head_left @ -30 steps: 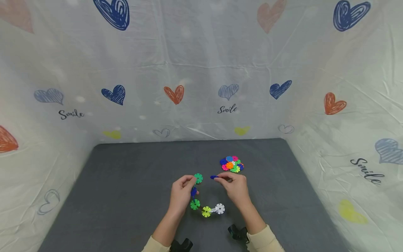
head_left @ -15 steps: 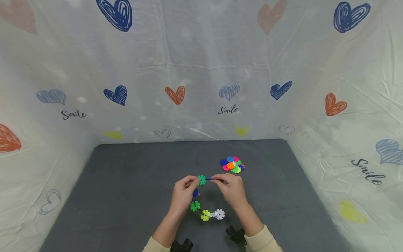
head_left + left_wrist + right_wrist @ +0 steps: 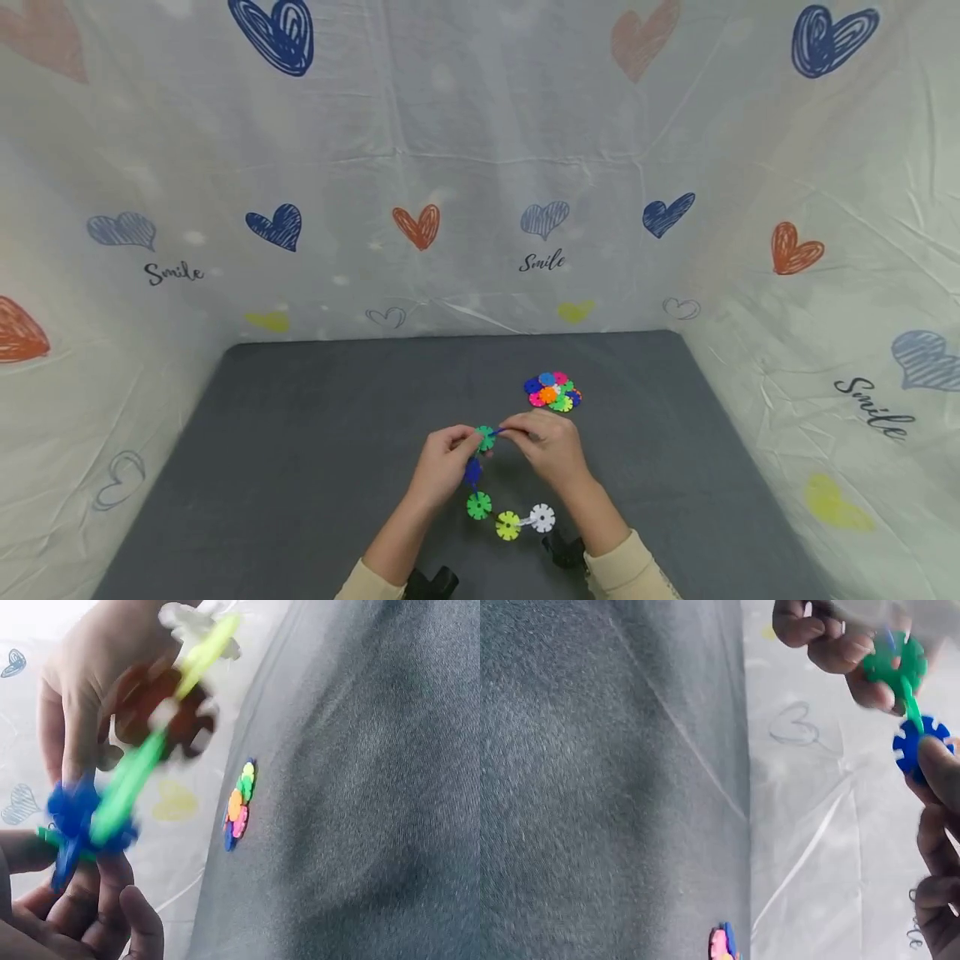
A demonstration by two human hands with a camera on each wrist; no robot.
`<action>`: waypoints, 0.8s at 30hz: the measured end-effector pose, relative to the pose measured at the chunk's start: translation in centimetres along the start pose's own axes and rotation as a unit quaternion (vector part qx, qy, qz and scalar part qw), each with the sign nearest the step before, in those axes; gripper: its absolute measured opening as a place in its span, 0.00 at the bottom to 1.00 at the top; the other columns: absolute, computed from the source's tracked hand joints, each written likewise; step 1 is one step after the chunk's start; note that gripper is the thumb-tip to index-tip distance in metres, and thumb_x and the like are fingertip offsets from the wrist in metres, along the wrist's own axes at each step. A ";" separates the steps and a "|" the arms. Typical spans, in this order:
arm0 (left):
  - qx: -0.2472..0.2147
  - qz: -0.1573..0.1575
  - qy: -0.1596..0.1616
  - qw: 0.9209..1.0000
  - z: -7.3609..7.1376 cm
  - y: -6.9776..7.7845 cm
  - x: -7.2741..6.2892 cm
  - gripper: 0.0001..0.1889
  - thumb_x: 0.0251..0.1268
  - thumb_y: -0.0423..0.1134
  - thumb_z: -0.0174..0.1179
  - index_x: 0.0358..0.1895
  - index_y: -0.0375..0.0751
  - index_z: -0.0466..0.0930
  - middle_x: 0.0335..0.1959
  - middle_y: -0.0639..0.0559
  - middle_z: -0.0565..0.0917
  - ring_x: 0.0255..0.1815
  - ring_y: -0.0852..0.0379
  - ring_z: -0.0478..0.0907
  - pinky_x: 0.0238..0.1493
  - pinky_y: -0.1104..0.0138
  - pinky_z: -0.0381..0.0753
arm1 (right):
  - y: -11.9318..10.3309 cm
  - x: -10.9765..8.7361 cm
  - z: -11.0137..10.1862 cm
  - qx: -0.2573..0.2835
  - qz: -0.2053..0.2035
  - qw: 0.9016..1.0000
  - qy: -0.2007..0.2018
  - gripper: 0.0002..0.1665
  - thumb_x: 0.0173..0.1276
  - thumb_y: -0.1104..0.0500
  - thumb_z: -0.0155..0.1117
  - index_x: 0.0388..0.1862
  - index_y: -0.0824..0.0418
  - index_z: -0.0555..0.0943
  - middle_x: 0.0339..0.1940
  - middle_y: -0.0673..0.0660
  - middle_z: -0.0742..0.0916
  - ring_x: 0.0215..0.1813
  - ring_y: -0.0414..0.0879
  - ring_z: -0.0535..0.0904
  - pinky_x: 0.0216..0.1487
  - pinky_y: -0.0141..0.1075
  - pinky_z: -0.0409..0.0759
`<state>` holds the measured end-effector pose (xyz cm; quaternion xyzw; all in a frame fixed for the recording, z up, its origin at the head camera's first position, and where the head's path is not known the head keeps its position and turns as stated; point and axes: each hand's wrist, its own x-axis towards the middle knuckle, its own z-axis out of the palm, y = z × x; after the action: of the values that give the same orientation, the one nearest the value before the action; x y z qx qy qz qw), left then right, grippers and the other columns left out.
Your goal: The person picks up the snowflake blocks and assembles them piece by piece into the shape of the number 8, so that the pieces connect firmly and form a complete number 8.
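My left hand (image 3: 438, 468) pinches a green notched plastic disc (image 3: 486, 438) at the upper end of a chain of interlocking discs. Facing it, my right hand (image 3: 553, 450) pinches a blue notched disc (image 3: 907, 754) between thumb and fingertip, its edge meeting the green disc's. Below the left hand hang a blue disc (image 3: 472, 471), another green disc (image 3: 479, 505), a yellow disc (image 3: 507, 526) and a white disc (image 3: 542, 517). A brown disc (image 3: 135, 705), blurred in the left wrist view, sits between green and yellow. The fingers partly cover the held discs.
A small pile of colourful discs (image 3: 552, 392) lies on the dark grey table (image 3: 337, 433), beyond the right hand. Behind the table hangs a white cloth (image 3: 465, 183) printed with hearts. Black wrist devices (image 3: 431, 583) sit near both sleeves.
My right hand has brought the blue disc leftward from apart to against the green disc. The left hand has shifted slightly right, and the hanging chain has swung right and nearer the body.
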<state>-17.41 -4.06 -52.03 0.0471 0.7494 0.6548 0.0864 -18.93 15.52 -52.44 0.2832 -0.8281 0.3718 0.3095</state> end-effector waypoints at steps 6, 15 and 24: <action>-0.009 -0.016 0.010 1.000 0.0 -0.2 0.1 0.17 0.75 0.45 0.59 0.40 0.32 0.87 0.32 0.40 0.89 0.39 0.42 0.86 0.38 0.65 0.81 | 1.8 -0.3 -1.5 0.039 0.101 0.991 -0.072 0.13 0.57 0.62 0.79 0.42 0.56 0.90 0.38 0.50 0.91 0.30 0.38 0.81 0.31 0.31 0.82; -0.068 -0.054 0.040 0.995 -0.7 -0.4 0.2 0.18 0.80 0.43 0.51 0.46 0.29 0.82 0.40 0.35 0.88 0.38 0.49 0.87 0.41 0.64 0.80 | 6.8 -1.2 -1.5 -0.027 0.407 0.913 -0.021 0.15 0.64 0.55 0.75 0.48 0.59 0.89 0.40 0.55 0.91 0.32 0.46 0.82 0.32 0.36 0.79; -0.082 -0.070 0.046 0.993 -0.8 -0.7 0.3 0.16 0.80 0.43 0.51 0.46 0.31 0.81 0.38 0.41 0.89 0.41 0.46 0.87 0.41 0.63 0.77 | 9.5 -1.4 1.0 -0.161 0.423 0.892 -0.019 0.18 0.64 0.50 0.75 0.51 0.55 0.89 0.32 0.58 0.83 0.37 0.54 0.77 0.39 0.46 0.69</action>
<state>-17.84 -4.90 -52.62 -0.0425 0.6977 0.7080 0.1008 -24.97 20.41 -58.11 -0.1405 -0.9237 0.3239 0.1489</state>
